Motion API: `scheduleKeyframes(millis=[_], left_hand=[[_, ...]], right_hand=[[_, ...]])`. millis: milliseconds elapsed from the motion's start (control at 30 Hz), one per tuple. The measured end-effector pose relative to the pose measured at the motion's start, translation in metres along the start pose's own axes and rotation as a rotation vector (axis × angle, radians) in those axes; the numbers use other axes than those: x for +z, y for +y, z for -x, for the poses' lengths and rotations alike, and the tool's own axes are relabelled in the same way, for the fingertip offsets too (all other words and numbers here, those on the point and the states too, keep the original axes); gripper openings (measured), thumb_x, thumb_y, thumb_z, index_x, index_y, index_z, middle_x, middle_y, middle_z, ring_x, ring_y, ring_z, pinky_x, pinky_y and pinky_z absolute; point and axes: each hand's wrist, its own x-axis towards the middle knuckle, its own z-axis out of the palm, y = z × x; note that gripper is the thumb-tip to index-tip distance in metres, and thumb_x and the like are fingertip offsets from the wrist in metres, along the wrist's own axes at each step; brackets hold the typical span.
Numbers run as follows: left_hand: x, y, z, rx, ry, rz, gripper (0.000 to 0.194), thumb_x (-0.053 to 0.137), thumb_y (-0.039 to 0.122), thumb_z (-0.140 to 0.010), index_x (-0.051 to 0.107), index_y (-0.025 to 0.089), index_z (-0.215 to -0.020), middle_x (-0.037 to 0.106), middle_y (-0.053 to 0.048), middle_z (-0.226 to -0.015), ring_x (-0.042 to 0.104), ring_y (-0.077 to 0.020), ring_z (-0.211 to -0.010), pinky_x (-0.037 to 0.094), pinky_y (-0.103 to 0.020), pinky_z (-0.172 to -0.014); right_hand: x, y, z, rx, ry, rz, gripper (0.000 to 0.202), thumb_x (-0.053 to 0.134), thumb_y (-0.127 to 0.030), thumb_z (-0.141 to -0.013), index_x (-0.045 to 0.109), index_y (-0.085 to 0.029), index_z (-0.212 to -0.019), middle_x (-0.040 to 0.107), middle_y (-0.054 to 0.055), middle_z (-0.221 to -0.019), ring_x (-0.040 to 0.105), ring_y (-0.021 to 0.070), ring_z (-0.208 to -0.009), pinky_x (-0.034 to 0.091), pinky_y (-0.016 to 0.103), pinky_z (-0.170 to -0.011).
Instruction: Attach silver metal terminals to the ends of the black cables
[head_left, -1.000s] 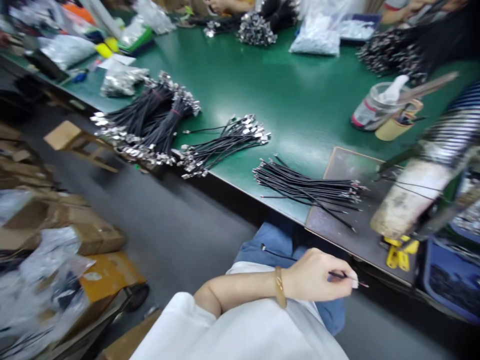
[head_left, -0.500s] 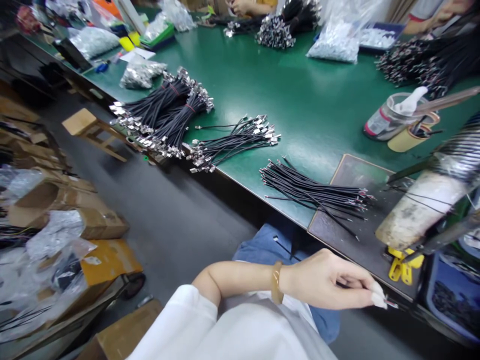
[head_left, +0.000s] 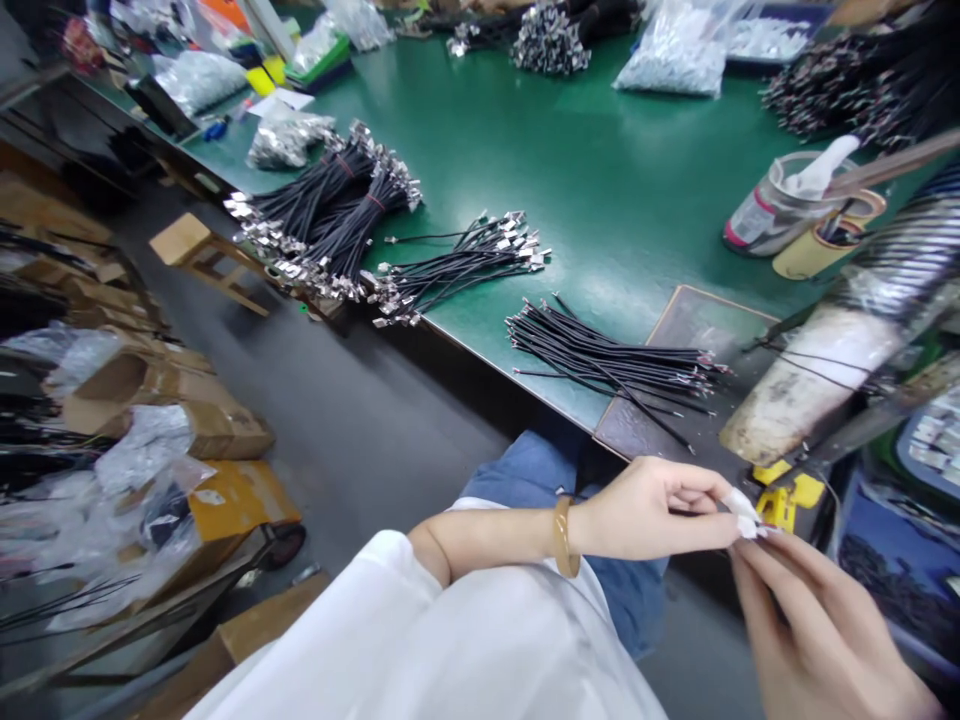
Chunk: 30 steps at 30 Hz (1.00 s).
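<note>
Left hand (head_left: 652, 515) pinches a thin cable (head_left: 763, 531) between white-wrapped fingertips (head_left: 742, 512); right hand (head_left: 825, 610) meets it there, grip not determinable. Cable sits near a yellow tool (head_left: 784, 500), tip directed rightward, long axis roughly crosswise (its body largely concealed by the left hand). Loose leads (head_left: 615, 355) on the table: slender, black, smooth-sheathed. Right wrist cut off by the frame.

The desk (head_left: 585, 180) is smooth, glossy green; the cables (head_left: 607, 350) have matt black, rubbery-looking sheaths, while the bundle's ends (head_left: 330, 285) shine like metal. 2 containers — the tub (head_left: 754, 218) and the cup (head_left: 802, 260) — look like smooth plastic. The duct (head_left: 911, 245) is ribbed, silvery; the stool (head_left: 180, 240), bare wood; the shirt (head_left: 480, 640), matt cloth.
</note>
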Motion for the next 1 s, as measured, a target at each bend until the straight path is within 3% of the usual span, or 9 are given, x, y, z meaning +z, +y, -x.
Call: scheduleKeyframes(millis=[100,167,333,433,533,700,867,1000], left_hand=[[0.002,-0.002,0.003,0.026,0.056,-0.141,0.038,0.084,0.04,-0.073,0.07,0.008,-0.088,0.056,0.001,-0.069,0.046,-0.0066,-0.063,0.038,-0.02,-0.057],[0.002,-0.002,0.002,0.024,0.064,-0.164,0.037,0.083,0.041,-0.074,0.07,0.008,-0.087,0.056,0.001,-0.068,0.046,-0.0065,-0.062,0.037,-0.02,-0.057],[0.0,0.006,0.001,-0.003,0.102,-0.05,0.039,0.085,0.043,-0.071,0.066,0.01,-0.08,0.055,0.003,-0.065,0.045,-0.0047,-0.058,0.039,-0.02,-0.059],[0.0,0.011,0.002,-0.047,0.126,-0.073,0.037,0.081,0.045,-0.075,0.065,0.012,-0.08,0.053,0.004,-0.062,0.041,-0.0041,-0.053,0.034,-0.019,-0.052],[-0.001,0.01,0.0,-0.089,0.081,-0.05,0.037,0.078,0.047,-0.078,0.063,0.014,-0.078,0.048,0.006,-0.056,0.037,-0.0043,-0.048,0.03,-0.019,-0.047],[0.001,0.008,-0.002,-0.064,0.05,-0.086,0.028,0.076,0.038,-0.083,0.064,0.013,-0.079,0.048,0.006,-0.054,0.039,-0.004,-0.048,0.03,-0.017,-0.047],[0.004,0.009,-0.003,-0.013,0.076,-0.223,0.028,0.078,0.039,-0.081,0.068,0.013,-0.078,0.06,0.003,-0.061,0.048,-0.006,-0.052,0.041,-0.018,-0.051],[0.003,0.005,-0.003,0.047,0.098,-0.259,0.025,0.078,0.037,-0.081,0.07,0.013,-0.079,0.071,-0.002,-0.075,0.061,-0.0095,-0.063,0.052,-0.021,-0.062]], right_hand=[[0.005,-0.015,-0.005,-0.11,-0.064,-0.002,0.045,0.075,-0.024,-0.087,0.067,-0.038,-0.129,0.076,-0.001,-0.117,0.078,0.0245,-0.089,0.057,0.035,-0.063],[0.002,-0.023,-0.011,-0.064,-0.028,-0.085,0.041,0.077,-0.019,-0.085,0.071,-0.033,-0.123,0.077,0.001,-0.116,0.077,0.0257,-0.09,0.057,0.036,-0.072],[0.002,-0.037,-0.021,0.199,0.227,-0.33,0.018,0.079,-0.014,-0.08,0.076,-0.026,-0.093,0.079,0.004,-0.1,0.076,0.0274,-0.084,0.059,0.041,-0.074],[0.003,-0.044,-0.025,0.373,0.421,-0.464,0.007,0.072,-0.019,-0.086,0.073,-0.022,-0.092,0.078,0.008,-0.098,0.075,0.0269,-0.081,0.06,0.042,-0.069],[0.005,-0.045,-0.029,0.46,0.315,-0.558,0.003,0.07,-0.02,-0.088,0.071,-0.022,-0.091,0.076,0.007,-0.097,0.075,0.0241,-0.085,0.062,0.04,-0.074],[0.009,-0.041,-0.026,0.452,0.133,-0.581,0.012,0.068,-0.019,-0.091,0.075,-0.027,-0.095,0.075,0.004,-0.102,0.072,0.0208,-0.096,0.061,0.041,-0.088],[0.013,-0.039,-0.025,0.518,0.014,-0.701,0.007,0.068,-0.024,-0.091,0.075,-0.025,-0.092,0.074,0.005,-0.104,0.072,0.0202,-0.096,0.063,0.036,-0.083],[0.014,-0.038,-0.027,0.548,0.013,-0.761,0.006,0.069,-0.025,-0.091,0.075,-0.025,-0.091,0.074,0.005,-0.104,0.072,0.0187,-0.094,0.063,0.032,-0.078]])
